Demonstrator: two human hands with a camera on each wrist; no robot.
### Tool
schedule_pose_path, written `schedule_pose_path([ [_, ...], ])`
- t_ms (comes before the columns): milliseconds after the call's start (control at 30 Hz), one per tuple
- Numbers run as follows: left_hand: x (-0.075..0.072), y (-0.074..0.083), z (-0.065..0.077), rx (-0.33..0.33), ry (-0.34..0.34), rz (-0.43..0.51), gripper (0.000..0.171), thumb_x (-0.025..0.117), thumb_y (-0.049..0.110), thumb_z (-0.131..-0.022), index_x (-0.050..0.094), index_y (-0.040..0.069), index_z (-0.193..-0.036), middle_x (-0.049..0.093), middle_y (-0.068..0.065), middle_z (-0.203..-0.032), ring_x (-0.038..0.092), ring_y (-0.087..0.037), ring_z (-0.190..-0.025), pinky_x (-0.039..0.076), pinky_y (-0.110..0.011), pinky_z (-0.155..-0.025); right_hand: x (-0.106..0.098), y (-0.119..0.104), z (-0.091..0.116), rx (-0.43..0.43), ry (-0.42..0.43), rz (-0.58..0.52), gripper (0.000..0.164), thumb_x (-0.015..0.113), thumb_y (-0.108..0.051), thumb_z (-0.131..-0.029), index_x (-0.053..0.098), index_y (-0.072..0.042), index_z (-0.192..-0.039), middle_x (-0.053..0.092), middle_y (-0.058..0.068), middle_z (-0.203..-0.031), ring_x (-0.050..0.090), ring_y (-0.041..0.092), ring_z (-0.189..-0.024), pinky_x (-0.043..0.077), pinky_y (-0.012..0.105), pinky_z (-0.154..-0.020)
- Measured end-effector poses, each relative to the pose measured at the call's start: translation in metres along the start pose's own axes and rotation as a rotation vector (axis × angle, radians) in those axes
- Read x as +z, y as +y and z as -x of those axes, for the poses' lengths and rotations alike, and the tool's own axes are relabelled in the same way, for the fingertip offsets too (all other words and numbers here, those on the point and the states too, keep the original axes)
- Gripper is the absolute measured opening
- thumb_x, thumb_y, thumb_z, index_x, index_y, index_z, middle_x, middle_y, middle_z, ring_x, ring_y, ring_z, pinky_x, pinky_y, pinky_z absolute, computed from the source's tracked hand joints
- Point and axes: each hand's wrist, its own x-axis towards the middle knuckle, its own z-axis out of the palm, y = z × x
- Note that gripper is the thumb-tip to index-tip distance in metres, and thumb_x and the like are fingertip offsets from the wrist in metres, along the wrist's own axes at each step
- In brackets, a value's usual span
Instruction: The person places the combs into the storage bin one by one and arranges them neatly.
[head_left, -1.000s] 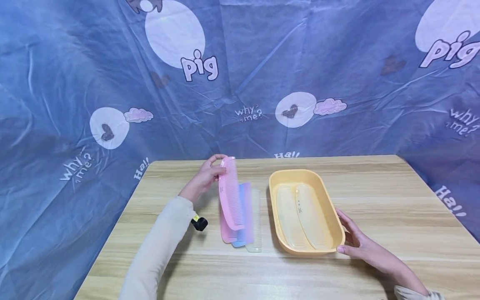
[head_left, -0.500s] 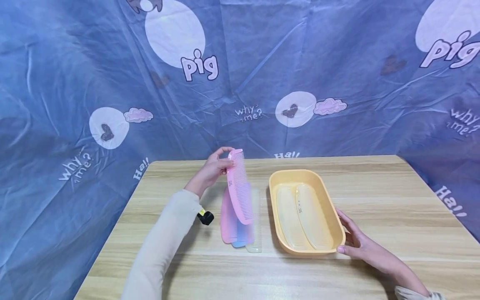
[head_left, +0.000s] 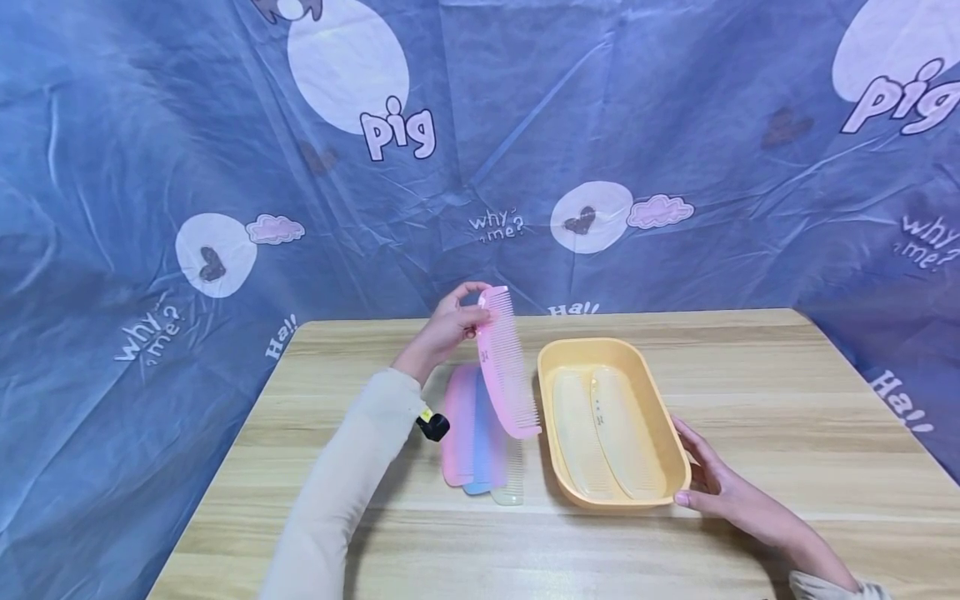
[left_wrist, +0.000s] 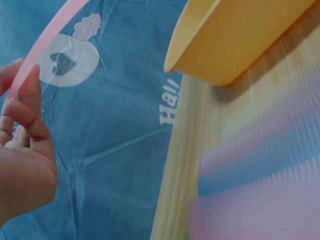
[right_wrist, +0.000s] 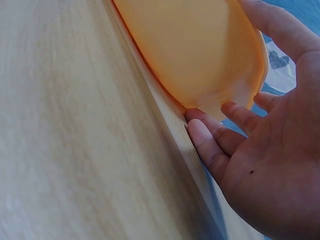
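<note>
My left hand (head_left: pixel 446 329) pinches a pink comb (head_left: pixel 507 367) at its far end between thumb and fingers. Raised and tilted, the comb angles down toward the tray's left side, teeth facing right. Below it on the table lie overlapping combs: pink (head_left: pixel 457 433), blue and lilac (head_left: pixel 480 454), and pale translucent green (head_left: pixel 512 492). My right hand (head_left: pixel 720 492) rests at the near right corner of a yellow tray (head_left: pixel 622 503), fingers and thumb against its outer side (right_wrist: pixel 245 97). Two translucent combs (head_left: pixel 577 433) lie side by side inside the tray.
The wooden table (head_left: pixel 570 558) ends in front of a blue printed cloth (head_left: pixel 480 167) hanging behind it. A small black device with a yellow mark (head_left: pixel 433 427) sits at my left wrist.
The left hand has carried the pink comb to the right and away from me, off the overlapping combs toward the tray. The right hand and tray have stayed in place.
</note>
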Motion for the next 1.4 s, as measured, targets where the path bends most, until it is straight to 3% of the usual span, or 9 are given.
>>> schedule_pose_path([
  [300,0.017,-0.004,-0.007,-0.009,-0.013,0.059,0.039,0.059,-0.009,-0.086,0.051,0.018,-0.113,0.065,0.009,-0.067,0.044,-0.003,-0.048,0.033,-0.016,-0.046,0.001,-0.001,-0.001,-0.001,0.003,0.006,0.087,0.051,0.007,-0.093,-0.006,-0.016,-0.155,0.015,-0.031,-0.149,0.036,-0.016,-0.126,0.045,0.015,-0.092],
  [767,0.041,-0.017,-0.013,-0.055,-0.039,0.021,0.041,0.059,-0.009,-0.086,0.05,0.009,-0.121,0.066,0.009,-0.072,0.047,-0.005,-0.052,0.034,-0.019,-0.05,0.003,-0.001,-0.002,-0.004,-0.01,-0.024,0.086,0.051,0.005,-0.094,-0.007,-0.016,-0.155,0.011,-0.028,-0.151,0.034,-0.016,-0.128,0.043,0.014,-0.095],
  [1400,0.067,-0.037,-0.017,-0.1,-0.079,-0.064,0.044,0.063,-0.006,-0.084,0.052,0.009,-0.124,0.063,0.007,-0.069,0.045,-0.009,-0.056,0.036,-0.023,-0.054,0.001,0.0,0.0,-0.019,0.001,-0.008,0.088,0.051,0.007,-0.093,-0.007,-0.015,-0.155,0.013,-0.03,-0.15,0.035,-0.015,-0.128,0.043,0.013,-0.094],
])
